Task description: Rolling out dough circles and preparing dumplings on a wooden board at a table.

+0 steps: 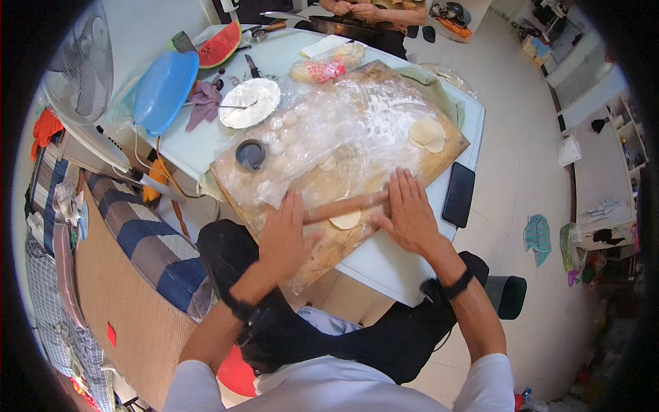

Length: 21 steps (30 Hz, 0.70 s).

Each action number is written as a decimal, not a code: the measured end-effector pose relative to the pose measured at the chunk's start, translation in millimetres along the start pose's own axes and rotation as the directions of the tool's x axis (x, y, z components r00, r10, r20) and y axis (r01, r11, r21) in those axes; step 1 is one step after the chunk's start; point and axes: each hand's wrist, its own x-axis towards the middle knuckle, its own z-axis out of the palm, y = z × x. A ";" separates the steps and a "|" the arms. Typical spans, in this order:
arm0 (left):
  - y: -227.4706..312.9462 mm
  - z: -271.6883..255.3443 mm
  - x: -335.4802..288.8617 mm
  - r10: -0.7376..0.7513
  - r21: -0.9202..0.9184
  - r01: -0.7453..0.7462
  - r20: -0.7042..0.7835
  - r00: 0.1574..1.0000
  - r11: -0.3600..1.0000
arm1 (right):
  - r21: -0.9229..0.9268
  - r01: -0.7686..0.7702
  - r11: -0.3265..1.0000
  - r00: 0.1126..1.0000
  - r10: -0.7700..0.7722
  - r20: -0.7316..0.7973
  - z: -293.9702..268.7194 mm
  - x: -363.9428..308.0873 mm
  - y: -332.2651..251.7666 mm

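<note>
A wooden rolling pin [347,205] lies across a flat dough round [345,219] near the front edge of a floured wooden board [312,264]. My left hand [287,237] rests on the pin's left end with its fingers stretched out. At the other end, my right hand [410,216] lies flat, thumb apart from the fingers. Overlapping rolled dough rounds [427,134] sit at the board's right. Clear plastic film [322,130] covers several small dough pieces on the left part. A small dough piece [327,163] lies behind the pin.
A dark cup [250,156] stands on the film. Behind are a bowl of flour [250,103] with a utensil, a blue basin [165,93], a watermelon piece [220,45] and a knife [252,66]. A black phone [459,195] lies right. Another person's hands [353,9] show at the far side.
</note>
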 end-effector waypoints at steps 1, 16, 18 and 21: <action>-4.1 -2.0 13.8 -0.085 -0.133 0.091 0.045 0.995 0.987 | -0.009 -0.009 1.000 1.000 0.009 -0.010 5.6 14.0 5.2; 3.9 -3.4 9.1 -0.042 -0.017 0.044 0.088 0.995 0.999 | 0.055 -0.016 0.998 0.999 0.013 0.047 13.9 12.1 13.8; 13.5 -7.4 -24.9 -0.004 -0.011 0.005 0.144 0.990 1.000 | 0.062 0.018 0.998 0.998 -0.021 0.056 6.1 -15.7 1.5; 15.6 -4.4 -26.6 0.038 0.015 -0.040 0.124 0.992 0.999 | 0.041 0.035 0.999 0.998 -0.037 0.055 -4.4 -23.0 -1.9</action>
